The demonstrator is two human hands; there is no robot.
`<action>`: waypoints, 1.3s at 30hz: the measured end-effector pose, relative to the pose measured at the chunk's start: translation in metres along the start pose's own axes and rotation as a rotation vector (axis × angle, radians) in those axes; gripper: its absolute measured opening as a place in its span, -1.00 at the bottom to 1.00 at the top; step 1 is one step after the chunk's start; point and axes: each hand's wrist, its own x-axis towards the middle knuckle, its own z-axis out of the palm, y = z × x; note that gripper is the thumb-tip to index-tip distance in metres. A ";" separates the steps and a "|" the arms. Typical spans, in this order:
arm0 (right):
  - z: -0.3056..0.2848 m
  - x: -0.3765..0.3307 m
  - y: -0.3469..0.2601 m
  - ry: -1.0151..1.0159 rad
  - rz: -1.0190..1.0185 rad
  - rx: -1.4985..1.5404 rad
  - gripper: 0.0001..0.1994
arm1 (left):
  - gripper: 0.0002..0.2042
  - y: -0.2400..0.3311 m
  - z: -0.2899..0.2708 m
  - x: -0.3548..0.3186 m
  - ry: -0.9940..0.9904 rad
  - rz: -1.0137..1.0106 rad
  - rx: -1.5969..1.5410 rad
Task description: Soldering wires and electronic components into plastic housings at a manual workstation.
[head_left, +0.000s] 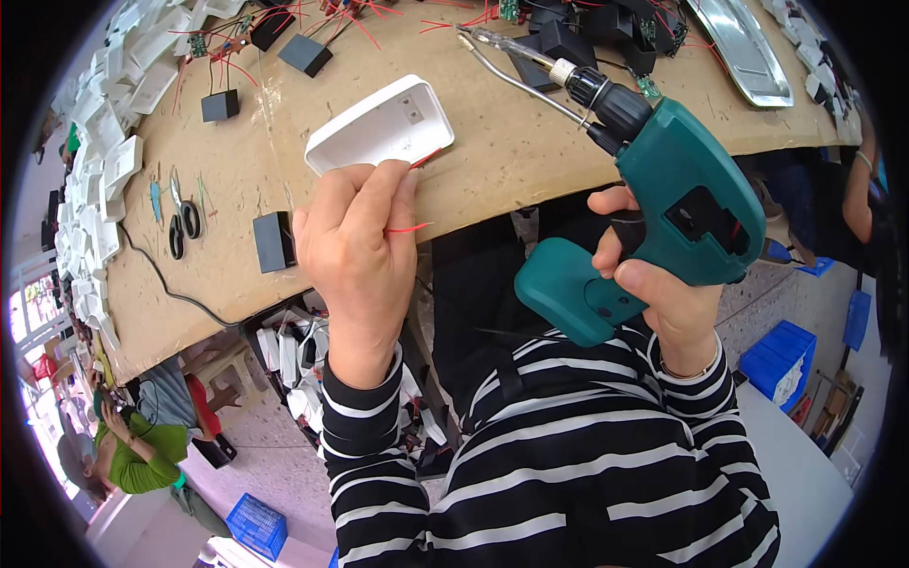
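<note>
My right hand (668,293) grips a green soldering gun (701,180) by its handle, a finger at the trigger. Its metal tip and curved feed tube point up and left over the table. My left hand (355,237) is closed in a pinch on thin red wires (409,228), whose ends stick out to the right of the fingers. Just beyond those fingers lies an open white plastic housing (379,114), hollow side up. Beside my left hand, near the table's front edge, sits a dark rectangular block (275,242).
Black-handled scissors (180,222) lie to the left, near a black cable (166,279). White housings (114,170) pile along the left edge. Dark blocks with circuit boards and red wires (568,43) crowd the far side, by a metal tray (743,52). Other people sit nearby.
</note>
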 end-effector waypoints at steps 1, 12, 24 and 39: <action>0.000 0.001 -0.001 0.003 0.004 -0.001 -0.34 | -0.90 0.000 0.001 0.000 -0.004 -0.002 -0.002; 0.003 0.008 0.000 -0.015 0.055 0.018 -0.33 | -0.89 0.003 -0.004 0.003 -0.018 0.084 0.150; -0.018 -0.033 -0.018 -0.224 0.201 -0.182 -0.38 | -0.85 -0.001 -0.001 0.006 0.109 0.062 0.277; 0.000 -0.038 0.000 -0.230 0.189 -0.203 -0.47 | -0.92 -0.002 0.000 0.030 -0.075 0.089 0.258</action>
